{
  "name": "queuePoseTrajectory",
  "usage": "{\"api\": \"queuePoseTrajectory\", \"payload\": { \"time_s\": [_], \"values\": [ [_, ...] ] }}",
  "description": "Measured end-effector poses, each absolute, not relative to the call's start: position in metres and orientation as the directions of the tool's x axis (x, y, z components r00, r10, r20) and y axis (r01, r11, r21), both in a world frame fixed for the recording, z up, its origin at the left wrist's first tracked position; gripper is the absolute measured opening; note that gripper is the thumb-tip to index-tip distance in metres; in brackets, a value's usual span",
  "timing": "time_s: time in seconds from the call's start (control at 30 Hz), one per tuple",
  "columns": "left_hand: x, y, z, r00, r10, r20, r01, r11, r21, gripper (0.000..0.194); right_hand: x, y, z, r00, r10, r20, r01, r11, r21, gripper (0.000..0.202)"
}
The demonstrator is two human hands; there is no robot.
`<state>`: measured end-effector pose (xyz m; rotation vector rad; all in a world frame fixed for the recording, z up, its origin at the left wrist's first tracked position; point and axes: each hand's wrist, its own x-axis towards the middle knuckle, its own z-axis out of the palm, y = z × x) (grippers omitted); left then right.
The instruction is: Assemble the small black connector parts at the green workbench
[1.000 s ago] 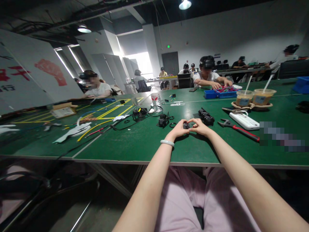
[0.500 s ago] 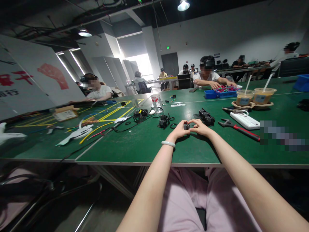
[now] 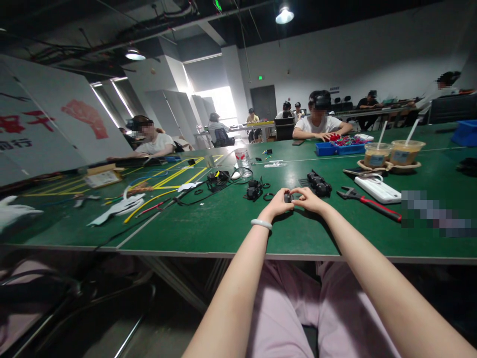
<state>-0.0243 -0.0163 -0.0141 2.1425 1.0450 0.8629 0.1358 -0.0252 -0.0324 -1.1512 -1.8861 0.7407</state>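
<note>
My left hand (image 3: 278, 204), with a pale bangle at the wrist, grips a small black part (image 3: 287, 198) just above the green table (image 3: 216, 226). My right hand (image 3: 308, 200) meets it from the other side, thumb and forefinger pinched at the part's right edge; what lies between those fingertips is too small to make out. Behind my right hand lies a black device (image 3: 318, 183). Another black piece (image 3: 254, 189) and a black ring (image 3: 268, 197) are to the left of my left hand.
An adjustable wrench (image 3: 372, 203) with red-black handles and a white power bank (image 3: 379, 190) lie right. Two drinks (image 3: 406, 152) stand in a carrier behind. Cables, a bottle (image 3: 242, 161) and a white glove (image 3: 122, 205) are left. Across the table a person handles items in blue trays (image 3: 326, 148).
The view has shifted slightly. My hands stay together around the black part, with small finger movements. The person across has drawn their hands closer together over the trays and lowered their body.
</note>
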Motion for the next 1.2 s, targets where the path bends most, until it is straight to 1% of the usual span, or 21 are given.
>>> {"api": "queuePoseTrajectory", "payload": {
  "time_s": [0.17,0.33,0.47,0.57,0.9,1.2],
  "values": [
    [-0.022,-0.019,-0.016,0.463,0.839,0.286,0.381,-0.48,0.79,0.046,0.136,-0.027,-0.03,-0.283,0.906,0.315,0.449,0.415,-0.791,0.035],
    [-0.019,-0.021,-0.018,0.395,0.88,0.264,0.374,-0.417,0.828,0.049,0.134,-0.028,-0.03,-0.286,0.905,0.316,0.457,0.419,-0.784,0.034],
    [-0.02,-0.022,-0.019,0.397,0.881,0.258,0.362,-0.409,0.838,0.049,0.134,-0.025,-0.033,-0.282,0.903,0.323,0.467,0.424,-0.776,0.034],
    [-0.021,-0.021,-0.018,0.397,0.878,0.267,0.373,-0.42,0.827,0.049,0.134,-0.022,-0.037,-0.283,0.897,0.34,0.473,0.439,-0.764,0.035],
    [-0.022,-0.021,-0.016,0.412,0.85,0.33,0.454,-0.505,0.734,0.046,0.131,-0.016,-0.044,-0.248,0.895,0.371,0.526,0.446,-0.724,0.033],
    [-0.022,-0.023,-0.012,0.425,0.844,0.329,0.442,-0.51,0.738,0.044,0.132,-0.02,-0.039,-0.248,0.889,0.384,0.556,0.455,-0.695,0.032]
  ]
}}
